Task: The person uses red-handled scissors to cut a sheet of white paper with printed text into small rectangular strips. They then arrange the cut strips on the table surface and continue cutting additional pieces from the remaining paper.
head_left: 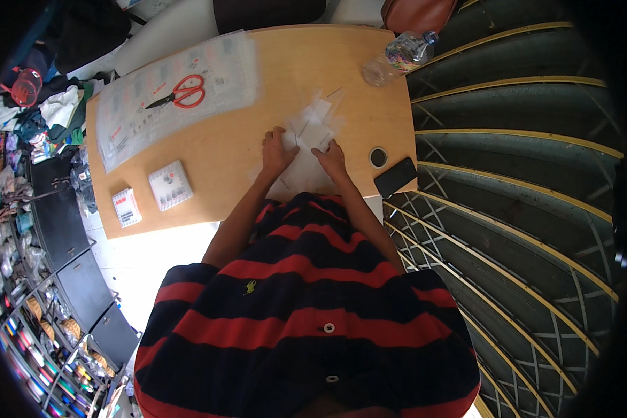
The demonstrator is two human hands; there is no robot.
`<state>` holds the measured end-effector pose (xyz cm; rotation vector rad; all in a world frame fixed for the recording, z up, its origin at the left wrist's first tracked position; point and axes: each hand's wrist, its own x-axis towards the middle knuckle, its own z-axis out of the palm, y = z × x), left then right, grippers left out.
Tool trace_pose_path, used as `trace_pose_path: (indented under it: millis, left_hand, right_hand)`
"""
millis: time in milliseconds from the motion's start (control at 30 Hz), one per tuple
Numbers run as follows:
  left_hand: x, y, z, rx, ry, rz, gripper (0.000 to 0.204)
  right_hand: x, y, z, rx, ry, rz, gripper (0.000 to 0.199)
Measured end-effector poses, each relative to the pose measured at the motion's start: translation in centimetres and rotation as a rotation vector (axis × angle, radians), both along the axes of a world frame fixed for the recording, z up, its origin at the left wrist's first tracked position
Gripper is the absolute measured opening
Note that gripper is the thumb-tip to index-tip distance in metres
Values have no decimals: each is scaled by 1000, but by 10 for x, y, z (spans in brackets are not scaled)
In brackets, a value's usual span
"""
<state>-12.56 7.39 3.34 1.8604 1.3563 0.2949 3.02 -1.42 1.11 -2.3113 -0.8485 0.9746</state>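
My left hand (pixel 277 152) and my right hand (pixel 332 157) rest side by side on a wooden table (pixel 223 150), both pressing on a clear plastic bag (pixel 306 174) that lies flat in front of me. Small white square pieces (pixel 313 125) lie just beyond my fingertips, some under the fingers. Whether either hand pinches a piece is hard to tell; the fingers look spread flat on the plastic.
Red-handled scissors (pixel 182 93) lie on a stack of clear plastic sheets (pixel 174 97) at the far left. Two white packets (pixel 169 184) (pixel 126 207) sit near the left edge. A plastic bottle (pixel 405 51), a round black cap (pixel 378 157) and a black phone (pixel 396 176) are at right.
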Motion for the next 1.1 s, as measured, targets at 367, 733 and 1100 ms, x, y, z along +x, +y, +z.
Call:
trace_pose_path:
  millis: [367, 733, 1100]
  left_hand:
    - [-27, 9, 15, 231, -18, -191, 60]
    - [-32, -29, 30, 479, 63, -695, 61]
    - [-155, 156, -15, 499, 312, 160, 49]
  right_hand:
    - [12, -7, 15, 149, 127, -117, 43]
    - [14, -24, 1, 157, -231, -76, 52]
    - [15, -41, 5, 246, -534, 174, 46]
